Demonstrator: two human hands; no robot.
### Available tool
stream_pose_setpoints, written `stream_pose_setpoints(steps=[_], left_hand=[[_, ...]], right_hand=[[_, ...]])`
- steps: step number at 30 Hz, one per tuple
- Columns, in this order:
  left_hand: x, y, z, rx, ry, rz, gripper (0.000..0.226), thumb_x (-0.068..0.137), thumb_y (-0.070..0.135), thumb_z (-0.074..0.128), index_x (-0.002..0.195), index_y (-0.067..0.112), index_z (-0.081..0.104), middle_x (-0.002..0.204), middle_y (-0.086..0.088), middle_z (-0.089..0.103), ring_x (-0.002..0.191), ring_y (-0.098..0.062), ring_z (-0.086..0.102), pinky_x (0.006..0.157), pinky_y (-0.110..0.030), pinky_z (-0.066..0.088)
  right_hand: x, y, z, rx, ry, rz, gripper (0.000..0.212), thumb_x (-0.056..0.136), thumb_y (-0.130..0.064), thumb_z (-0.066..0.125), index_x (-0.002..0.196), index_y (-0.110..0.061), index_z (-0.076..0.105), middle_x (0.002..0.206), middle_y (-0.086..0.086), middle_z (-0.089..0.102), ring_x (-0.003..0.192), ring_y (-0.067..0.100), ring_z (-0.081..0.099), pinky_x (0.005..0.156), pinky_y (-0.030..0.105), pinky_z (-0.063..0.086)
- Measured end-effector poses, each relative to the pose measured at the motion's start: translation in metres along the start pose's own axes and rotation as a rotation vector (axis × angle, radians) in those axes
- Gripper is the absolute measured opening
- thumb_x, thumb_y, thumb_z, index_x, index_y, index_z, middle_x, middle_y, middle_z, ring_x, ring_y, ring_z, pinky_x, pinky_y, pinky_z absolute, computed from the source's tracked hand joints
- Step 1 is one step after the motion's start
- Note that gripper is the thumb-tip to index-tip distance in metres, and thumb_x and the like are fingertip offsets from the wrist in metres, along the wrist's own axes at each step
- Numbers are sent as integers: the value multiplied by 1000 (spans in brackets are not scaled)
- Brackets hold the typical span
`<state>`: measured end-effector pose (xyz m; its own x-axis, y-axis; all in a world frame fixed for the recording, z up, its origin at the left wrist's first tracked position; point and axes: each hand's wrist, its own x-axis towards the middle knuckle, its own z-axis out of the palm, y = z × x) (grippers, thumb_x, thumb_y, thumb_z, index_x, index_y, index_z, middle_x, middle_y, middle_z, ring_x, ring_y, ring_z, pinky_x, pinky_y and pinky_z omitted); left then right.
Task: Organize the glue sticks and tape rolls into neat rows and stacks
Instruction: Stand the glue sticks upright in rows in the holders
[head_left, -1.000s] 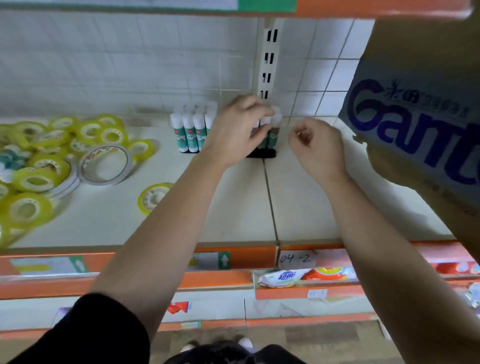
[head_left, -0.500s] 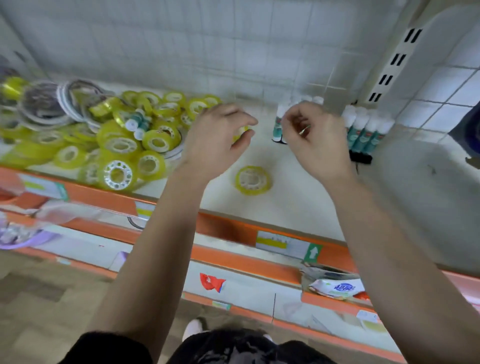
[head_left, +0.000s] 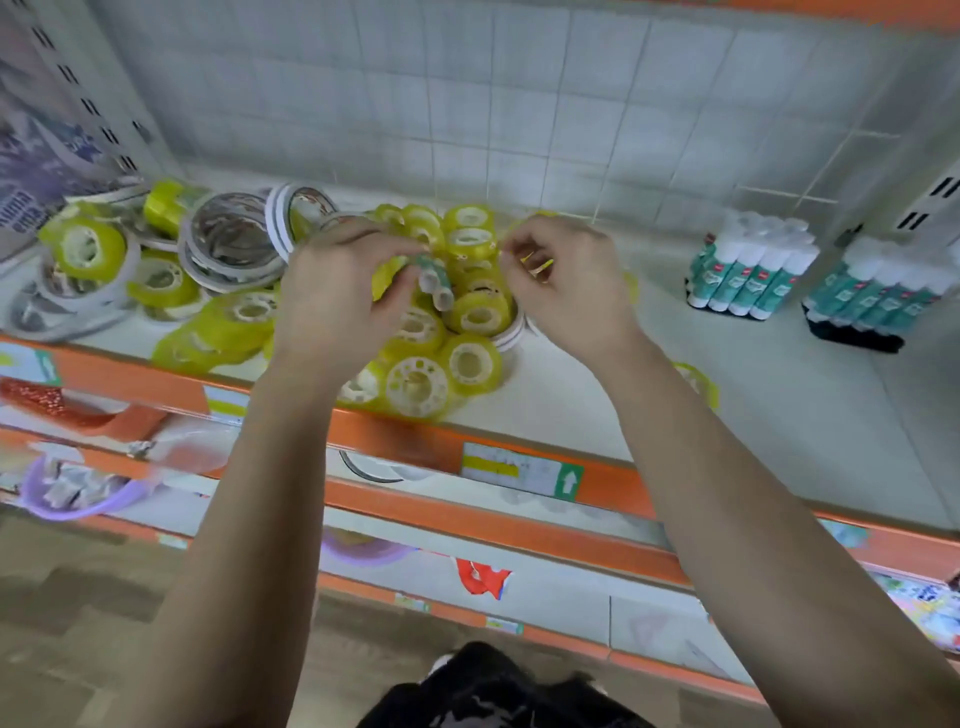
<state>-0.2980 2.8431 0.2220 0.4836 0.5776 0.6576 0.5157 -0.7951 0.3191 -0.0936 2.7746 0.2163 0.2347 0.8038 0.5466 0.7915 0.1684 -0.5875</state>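
shelf (head_left: 571, 410) | our left hand (head_left: 343, 306): fingers curled round loose glue sticks (head_left: 435, 280), over the tape rolls (head_left: 470, 364) heap | our right hand (head_left: 566, 286): fingers curled above the heap, we cannot tell any hold | standing glue sticks (head_left: 748, 275) far right, well apart

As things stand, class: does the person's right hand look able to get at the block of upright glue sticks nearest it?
Probably yes. Only bare shelf lies between the right hand and that glue stick block; the hand would just need to move to its right.
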Motion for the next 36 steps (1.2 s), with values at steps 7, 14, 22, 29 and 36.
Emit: stream_pose_setpoints(steps=[7,14,22,29,36], left_hand=[[1,-41,-12,-51,0,15,22,90,23,60,102,12,75,100,-7,71,94,-25,68,80,-38,53],[-6,-54,-10,-139,2,40,20,91,21,61,101,12,75,96,-3,69,85,-22,67,74,-38,54],[-5,-57,-9,-170,6,53,18,90,19,62,100,11,75,95,-4,69,83,-21,67,73,-35,53],[0,-57,-3,-215,0,33,19,91,20,61,102,11,75,95,-3,70,86,-20,66,76,-38,54],[32,-43,16,-200,-90,29,21,88,25,60,100,15,75,94,-1,70,87,-19,66,79,-33,52]], right_hand=[[32,-26,52,-98,-115,51,10,85,-21,64,88,-15,73,84,1,71,77,16,65,74,26,47],[44,-37,71,-198,-267,188,13,86,-23,65,95,-17,73,86,2,69,77,14,60,68,24,42],[50,-43,69,-154,-294,316,14,81,-19,69,94,-20,69,79,0,70,75,11,65,71,23,48],[42,-40,58,92,-175,405,21,77,-8,69,94,-21,69,77,2,70,61,8,59,56,20,47],[29,-25,28,271,-38,431,38,80,-10,66,113,-27,56,74,-7,63,69,20,64,68,36,53]])
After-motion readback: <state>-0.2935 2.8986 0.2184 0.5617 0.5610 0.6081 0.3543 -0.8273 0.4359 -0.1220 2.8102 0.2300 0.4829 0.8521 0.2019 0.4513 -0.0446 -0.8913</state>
